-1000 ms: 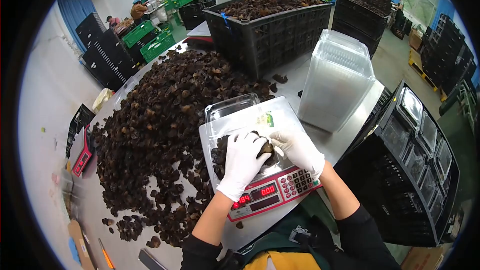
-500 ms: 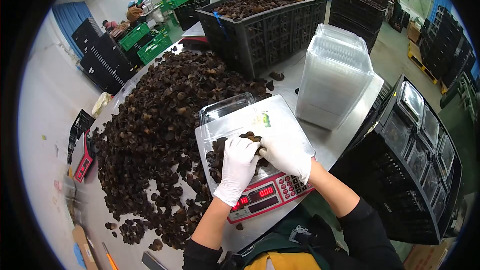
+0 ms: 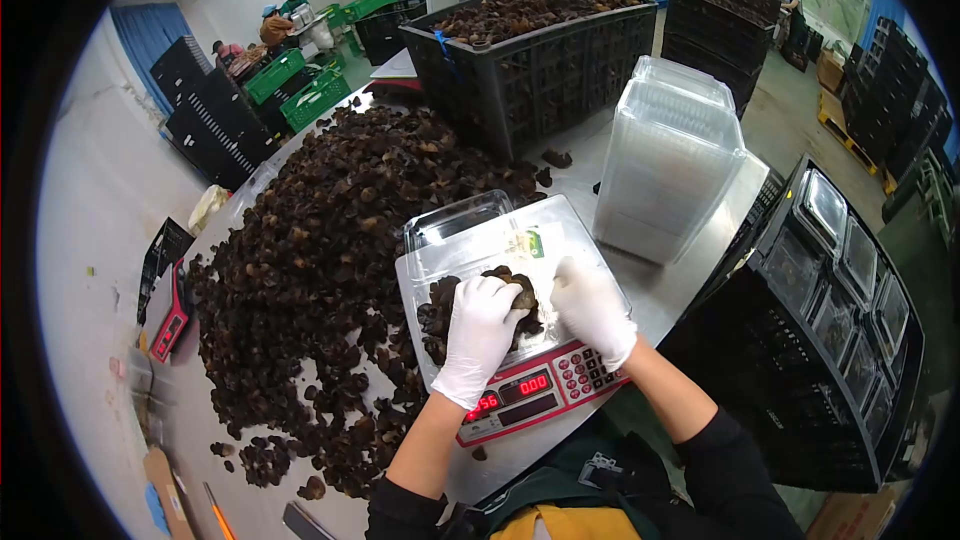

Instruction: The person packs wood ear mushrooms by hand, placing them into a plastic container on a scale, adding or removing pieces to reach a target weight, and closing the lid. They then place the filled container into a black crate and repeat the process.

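Dark pieces [image 3: 436,312] in clear container [image 3: 547,316] on red-fronted scale [image 3: 524,425]. Left hand [image 3: 480,330], gloved, touches them, fingers curled; cannot tell whether gripping any. Right hand [image 3: 592,310], gloved, apart at three o'clock from pieces, fingers bunched narrow, blurred; contents unclear. From scale: large dark pile [image 3: 320,230] at ten o'clock, filled black crate [image 3: 540,80] at twelve.
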`<state>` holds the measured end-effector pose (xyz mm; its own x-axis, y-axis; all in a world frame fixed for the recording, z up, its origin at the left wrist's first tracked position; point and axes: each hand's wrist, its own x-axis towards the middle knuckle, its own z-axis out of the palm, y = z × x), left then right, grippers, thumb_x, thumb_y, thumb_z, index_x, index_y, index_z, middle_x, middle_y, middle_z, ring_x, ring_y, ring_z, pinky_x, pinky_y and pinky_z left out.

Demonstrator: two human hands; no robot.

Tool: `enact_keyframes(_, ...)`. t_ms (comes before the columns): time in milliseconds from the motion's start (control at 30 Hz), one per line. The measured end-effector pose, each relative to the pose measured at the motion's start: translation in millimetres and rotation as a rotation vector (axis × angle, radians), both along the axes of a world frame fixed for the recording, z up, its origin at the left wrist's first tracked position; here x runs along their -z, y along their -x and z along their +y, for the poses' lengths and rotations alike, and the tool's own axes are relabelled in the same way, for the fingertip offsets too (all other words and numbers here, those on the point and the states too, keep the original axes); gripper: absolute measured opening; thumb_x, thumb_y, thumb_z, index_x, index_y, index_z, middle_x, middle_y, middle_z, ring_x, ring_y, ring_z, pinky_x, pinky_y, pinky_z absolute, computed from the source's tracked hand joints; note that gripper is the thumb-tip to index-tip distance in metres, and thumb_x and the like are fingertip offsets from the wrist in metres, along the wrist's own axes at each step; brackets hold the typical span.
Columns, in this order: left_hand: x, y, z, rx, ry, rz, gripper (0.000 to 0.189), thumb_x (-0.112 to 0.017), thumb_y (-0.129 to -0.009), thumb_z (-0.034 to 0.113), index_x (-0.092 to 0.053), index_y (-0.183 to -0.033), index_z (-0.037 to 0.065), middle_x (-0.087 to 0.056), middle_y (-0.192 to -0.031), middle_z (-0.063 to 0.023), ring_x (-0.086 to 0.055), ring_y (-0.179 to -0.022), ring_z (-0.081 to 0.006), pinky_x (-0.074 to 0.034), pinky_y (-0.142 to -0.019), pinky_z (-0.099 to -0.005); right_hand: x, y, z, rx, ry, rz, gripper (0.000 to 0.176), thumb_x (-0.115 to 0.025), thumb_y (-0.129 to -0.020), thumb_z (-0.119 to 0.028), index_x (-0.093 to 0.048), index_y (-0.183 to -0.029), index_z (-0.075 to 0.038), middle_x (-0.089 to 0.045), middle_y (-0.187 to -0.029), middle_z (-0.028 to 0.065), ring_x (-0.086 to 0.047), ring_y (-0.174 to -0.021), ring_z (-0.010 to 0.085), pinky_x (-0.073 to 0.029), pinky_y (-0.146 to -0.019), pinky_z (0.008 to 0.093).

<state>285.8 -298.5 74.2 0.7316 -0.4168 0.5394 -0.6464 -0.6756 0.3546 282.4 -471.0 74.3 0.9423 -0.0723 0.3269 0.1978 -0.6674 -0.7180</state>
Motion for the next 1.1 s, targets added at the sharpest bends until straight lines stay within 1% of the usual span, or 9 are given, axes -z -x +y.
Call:
enact_keyframes(233, -49.4, 8.1, 19.3, 0.033, -0.028, 0.080, 0.055, -0.076, -0.072, 0.025, -0.062, -0.121, 0.006, -0.062, -0.113, -0.0126, -0.055, -0.108, -0.0292, -0.041, -0.096, -0.0395, -10.1, 9.3, -98.0, 0.406, 0.257, 0.038, 0.036, -0.059, -0.092, -0.032, -0.056, -0.070, -0.003, -0.059, -0.066, 0.0221, -0.060, -0.068, 0.0434, -0.045, -0.061, 0.0507)
enact_keyframes(367, -57.7, -23.3, 75.7, -0.390, 0.321, 0.239, 0.040, -0.070, -0.083, 0.023, -0.066, -0.116, 0.002, -0.068, -0.097, -0.0133, -0.065, -0.084, -0.0208, -0.050, -0.079, -0.0300, 15.2, 21.7, -114.7, 0.454, 0.084, -0.124, 0.026, -0.061, -0.091, -0.018, -0.056, -0.072, 0.000, -0.057, -0.064, 0.0208, -0.058, -0.066, 0.0432, -0.045, -0.061, 0.0470)
enact_keyframes(500, -3.1, -68.8, 110.7, -0.318, 0.414, 0.686, 0.051, -0.067, -0.085, 0.022, -0.056, -0.132, 0.006, -0.070, -0.092, -0.0102, -0.065, -0.076, -0.0186, -0.051, -0.072, -0.0317, 8.1, 35.5, -94.8, 0.345, -0.259, 0.125, 0.035, -0.060, -0.095, -0.020, -0.054, -0.067, 0.001, -0.048, -0.052, 0.0130, -0.045, -0.046, 0.0206, -0.040, -0.050, 0.0381)
enact_keyframes(533, 6.8, -72.6, 112.6, -0.282, 0.577, 0.708, 0.054, -0.066, -0.085, 0.018, -0.051, -0.137, 0.006, -0.068, -0.091, -0.0076, -0.063, -0.076, -0.0151, -0.050, -0.071, -0.0296, 17.4, 32.4, -88.4, 0.316, -0.347, 0.088, 0.038, -0.059, -0.096, -0.023, -0.058, -0.064, -0.002, -0.051, -0.053, -0.0013, -0.040, -0.040, 0.0053, -0.032, -0.038, 0.0245)
enact_keyframes(633, -1.7, -59.6, 100.5, -0.107, 1.027, 0.560, 0.060, -0.056, -0.092, 0.009, -0.034, -0.148, 0.005, -0.064, -0.098, -0.0055, -0.059, -0.091, -0.0095, -0.048, -0.084, -0.0267, 17.6, 31.0, -54.6, 0.217, -0.375, 0.003, 0.024, -0.058, -0.097, -0.021, -0.063, -0.086, 0.000, -0.057, -0.065, 0.0005, -0.047, -0.049, 0.0048, -0.039, -0.047, 0.0222)
enact_keyframes(733, -1.9, -30.0, 104.3, -0.045, 0.985, 0.247, 0.040, -0.043, -0.103, 0.028, -0.059, -0.122, -0.004, -0.065, -0.111, -0.0085, -0.058, -0.108, -0.0206, -0.041, -0.099, -0.0362, -9.7, 40.1, -28.9, 0.025, -0.563, 0.182, 0.036, -0.050, -0.101, -0.032, -0.061, -0.103, 0.003, -0.059, -0.066, 0.0029, -0.053, -0.051, 0.0080, -0.042, -0.052, 0.0210)
enact_keyframes(833, -2.9, 16.8, 125.0, 0.038, 0.447, 0.042, 0.025, -0.059, -0.094, 0.022, -0.065, -0.104, 0.000, -0.063, -0.114, -0.0108, -0.057, -0.108, -0.0205, -0.044, -0.095, -0.0350, 8.8, 47.9, -30.7, -0.303, -0.695, 0.460, 0.057, -0.043, -0.100, -0.050, -0.059, -0.098, 0.005, -0.059, -0.057, 0.0069, -0.059, -0.049, 0.0126, -0.045, -0.049, 0.0234)
enact_keyframes(900, -5.8, 50.2, 115.5, -0.136, 0.403, 0.282, 0.022, -0.069, -0.083, 0.012, -0.065, -0.104, 0.004, -0.063, -0.106, -0.0099, -0.060, -0.097, -0.0175, -0.048, -0.085, -0.0303, -13.1, 53.1, -14.4, -0.320, -0.542, 0.644, 0.045, -0.038, -0.104, -0.035, -0.059, -0.091, 0.001, -0.062, -0.060, 0.0081, -0.058, -0.048, 0.0124, -0.046, -0.049, 0.0229)
enact_keyframes(1100, -0.3, 76.2, 101.3, -0.159, 1.058, 0.851, 0.032, -0.065, -0.082, -0.001, -0.056, -0.112, 0.003, -0.061, -0.090, -0.0046, -0.061, -0.077, -0.0123, -0.051, -0.069, -0.0261, 2.5, 49.7, -7.6, -0.359, -0.874, 0.770, 0.026, -0.051, -0.098, -0.023, -0.058, -0.089, 0.001, -0.066, -0.068, 0.0096, -0.057, -0.050, 0.0099, -0.046, -0.050, 0.0210)
